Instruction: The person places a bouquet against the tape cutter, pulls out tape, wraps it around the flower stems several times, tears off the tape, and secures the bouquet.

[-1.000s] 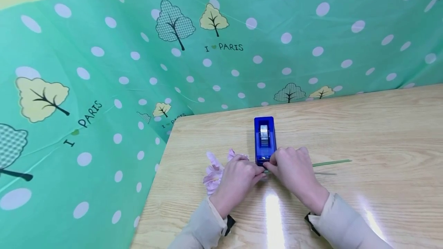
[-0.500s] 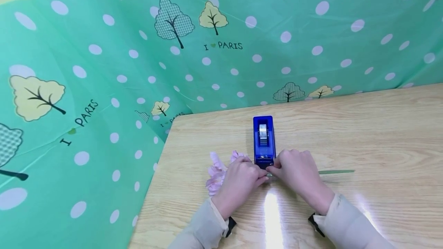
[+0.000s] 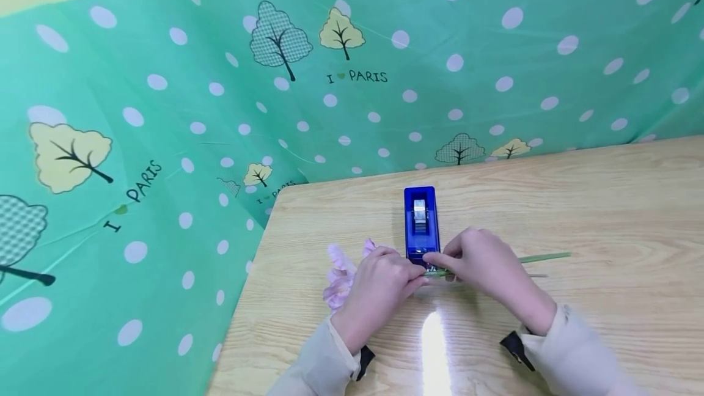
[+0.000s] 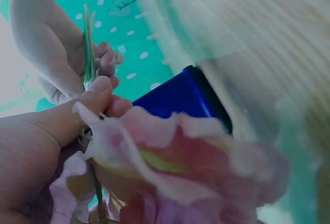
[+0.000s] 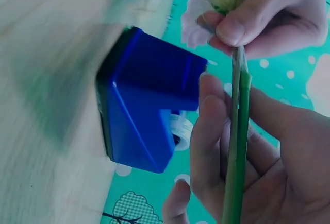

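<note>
My left hand [image 3: 385, 277] pinches the green stems [image 5: 238, 131] of artificial flowers between thumb and fingers, just below the blooms. Pale pink-purple petals [image 3: 339, 280] spread out on the left, partly covered by that hand; they fill the lower part of the left wrist view. My right hand [image 3: 486, 264] is around the stems beside the left fingertips, its fingers loosely bent and apart in the right wrist view. A shiny clear strip, like tape, shows on the stems at the left fingertips. Just beyond both hands stands a blue tape dispenser [image 3: 421, 243] with a roll in it.
The wooden table [image 3: 605, 219] carries the dispenser, and the stem ends stick out rightward over it. Behind and to the left hangs a green dotted cloth [image 3: 385, 127] with printed trees. Dark bands [image 3: 517, 347] sit at the wrists.
My right hand has moved right along the stems, and its fingers have spread from their pinch near the left fingertips. Both stem ends show again. The left hand keeps its hold.
</note>
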Available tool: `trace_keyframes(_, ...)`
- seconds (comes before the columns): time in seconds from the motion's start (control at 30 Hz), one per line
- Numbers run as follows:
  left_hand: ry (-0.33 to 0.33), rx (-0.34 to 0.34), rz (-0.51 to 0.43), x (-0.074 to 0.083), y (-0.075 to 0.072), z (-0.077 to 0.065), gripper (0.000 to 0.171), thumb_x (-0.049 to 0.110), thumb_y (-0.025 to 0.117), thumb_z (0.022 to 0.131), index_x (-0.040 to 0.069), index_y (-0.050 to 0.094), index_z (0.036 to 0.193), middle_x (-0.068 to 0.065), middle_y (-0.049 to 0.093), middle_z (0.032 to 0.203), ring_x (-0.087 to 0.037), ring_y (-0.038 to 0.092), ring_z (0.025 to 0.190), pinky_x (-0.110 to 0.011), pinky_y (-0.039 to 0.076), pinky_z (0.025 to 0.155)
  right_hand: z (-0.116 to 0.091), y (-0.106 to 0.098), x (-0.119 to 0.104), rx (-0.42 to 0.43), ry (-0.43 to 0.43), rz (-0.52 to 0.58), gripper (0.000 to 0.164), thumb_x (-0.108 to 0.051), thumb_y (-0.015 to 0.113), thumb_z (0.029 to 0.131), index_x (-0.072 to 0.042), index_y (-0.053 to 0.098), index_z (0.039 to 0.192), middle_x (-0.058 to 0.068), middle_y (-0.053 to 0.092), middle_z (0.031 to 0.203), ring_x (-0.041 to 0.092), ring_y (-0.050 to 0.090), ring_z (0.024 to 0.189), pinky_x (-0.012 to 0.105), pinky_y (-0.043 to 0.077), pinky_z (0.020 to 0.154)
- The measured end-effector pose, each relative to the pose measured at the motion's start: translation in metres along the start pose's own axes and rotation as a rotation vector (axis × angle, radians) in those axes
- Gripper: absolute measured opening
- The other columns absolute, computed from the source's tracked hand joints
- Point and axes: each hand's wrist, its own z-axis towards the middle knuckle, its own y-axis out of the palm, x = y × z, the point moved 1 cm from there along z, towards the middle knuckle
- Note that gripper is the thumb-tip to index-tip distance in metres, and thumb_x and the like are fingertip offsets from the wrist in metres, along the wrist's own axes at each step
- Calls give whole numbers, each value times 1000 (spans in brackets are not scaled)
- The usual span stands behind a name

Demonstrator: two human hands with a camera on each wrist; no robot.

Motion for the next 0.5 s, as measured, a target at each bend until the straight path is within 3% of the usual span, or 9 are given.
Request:
trace_keyframes(0.07, 0, 8, -3, 1, -3, 0, 16, 36, 73, 89, 23, 80, 93, 12, 76, 84, 0, 68, 73, -25, 52, 88, 0, -4, 1, 5, -1, 19, 51, -48, 67, 92, -20, 56, 50, -13, 36, 46, 7, 31, 45, 22, 28, 47)
trace_keyframes(0.17, -1, 16, -13, 1, -7, 0, 17, 37, 73, 89, 23, 80, 93, 12, 76, 83, -1, 68, 72, -27, 52, 89, 0, -10, 0, 42, 2, 34, 46, -50, 62, 94, -19, 68, 62, -11, 54, 54, 8, 43, 49, 25, 37, 50)
trace_keyframes(0.27, -7, 24, -23, -1, -11, 1, 17, 37, 72, 90, 22, 81, 92, 11, 76, 81, -1, 67, 69, -28, 53, 88, -1, -15, -4, 177, -46, 33, 32, -42, 63, 97, -15, 78, 86, -5, 71, 75, 11, 58, 64, 32, 49, 61)
trace_keyframes(0.33, -20, 34, -31, -4, -15, 2, 17, 36, 73, 89, 22, 81, 90, 10, 75, 79, -2, 66, 67, -29, 54, 87, -2, -17, -9, 299, -106, 32, 20, -28, 67, 96, -11, 77, 98, -2, 72, 84, 14, 62, 74, 36, 53, 67)
trace_keyframes(0.5, -64, 77, -57, -13, -24, 6, 15, 34, 73, 89, 21, 80, 88, 10, 76, 81, -4, 68, 69, -30, 54, 85, -6, -22, -18, 526, -256, 23, 15, -6, 72, 89, -8, 74, 104, 0, 71, 88, 14, 64, 82, 36, 56, 69)
